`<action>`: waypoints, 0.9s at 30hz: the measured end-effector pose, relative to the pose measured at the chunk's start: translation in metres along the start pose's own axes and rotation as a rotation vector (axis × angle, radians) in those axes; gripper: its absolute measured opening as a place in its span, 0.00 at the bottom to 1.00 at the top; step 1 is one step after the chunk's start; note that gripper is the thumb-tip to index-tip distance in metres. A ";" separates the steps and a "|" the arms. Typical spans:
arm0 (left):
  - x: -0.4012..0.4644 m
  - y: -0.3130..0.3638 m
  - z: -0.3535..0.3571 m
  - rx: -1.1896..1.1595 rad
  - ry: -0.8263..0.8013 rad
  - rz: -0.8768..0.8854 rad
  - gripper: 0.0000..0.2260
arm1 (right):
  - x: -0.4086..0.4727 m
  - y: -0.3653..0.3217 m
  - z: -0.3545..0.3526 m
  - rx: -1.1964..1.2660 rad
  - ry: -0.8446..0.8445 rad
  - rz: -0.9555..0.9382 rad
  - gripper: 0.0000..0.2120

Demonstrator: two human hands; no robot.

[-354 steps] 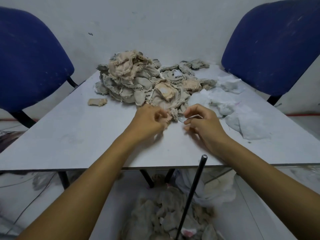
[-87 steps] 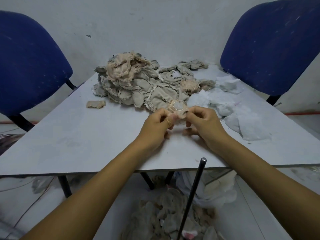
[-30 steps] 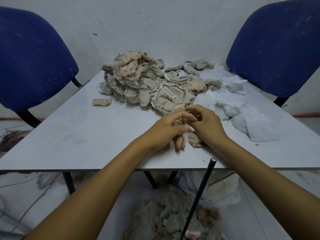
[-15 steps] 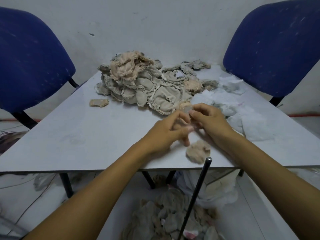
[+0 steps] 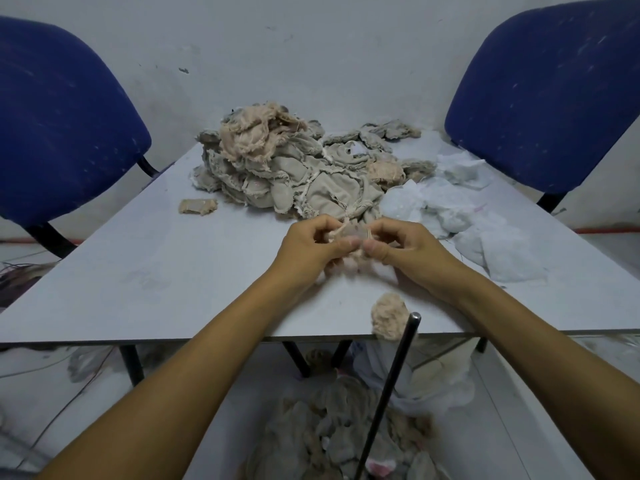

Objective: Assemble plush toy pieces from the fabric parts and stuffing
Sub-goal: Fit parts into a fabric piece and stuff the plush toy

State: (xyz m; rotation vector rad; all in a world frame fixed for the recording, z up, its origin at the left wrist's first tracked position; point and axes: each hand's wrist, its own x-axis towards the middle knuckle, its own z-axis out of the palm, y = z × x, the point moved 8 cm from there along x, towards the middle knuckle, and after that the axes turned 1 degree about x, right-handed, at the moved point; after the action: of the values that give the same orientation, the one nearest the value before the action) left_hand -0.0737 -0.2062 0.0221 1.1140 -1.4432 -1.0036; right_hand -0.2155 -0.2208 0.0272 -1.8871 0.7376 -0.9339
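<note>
Fabric piece point(image 5: 353, 233), small and beige with frayed threads, sits pinched between our two hands above the middle of the table point(image 5: 138, 271). Our left hand point(image 5: 311, 245) curls its fingers and thumb round the piece's left side, and our right hand point(image 5: 398, 245) grips the right side the same way, thumbs nearly touching. What lies inside the piece we cannot tell.

A fluffy beige tuft point(image 5: 389, 320) rests at the table's near edge, just beside the top of a dark metal rod point(image 5: 388, 393) that rises from below. Toward the far edge a big heap of grey and beige fabric parts point(image 5: 294, 171) is piled up, with one loose scrap point(image 5: 197, 206) lying apart toward the left edge. White stuffing point(image 5: 485, 233) spreads along the right side of the table.

Two blue chairs point(image 5: 62, 133) stand beyond the far corners, and more fabric point(image 5: 339, 427) lies on the floor under the near edge.
</note>
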 end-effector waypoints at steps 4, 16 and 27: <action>0.000 0.001 0.006 -0.043 -0.082 -0.046 0.09 | -0.002 0.002 0.004 0.046 -0.092 0.050 0.07; -0.008 0.023 0.007 0.481 0.274 0.277 0.12 | -0.007 0.011 -0.024 -0.191 0.448 0.129 0.18; 0.004 -0.003 0.012 -0.111 0.019 -0.060 0.06 | -0.004 -0.002 -0.007 -0.086 0.191 0.007 0.10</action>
State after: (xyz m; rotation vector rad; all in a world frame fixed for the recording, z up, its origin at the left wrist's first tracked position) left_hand -0.0856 -0.2105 0.0187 1.0887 -1.3292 -1.0994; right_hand -0.2236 -0.2201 0.0299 -1.8855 0.9097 -1.1042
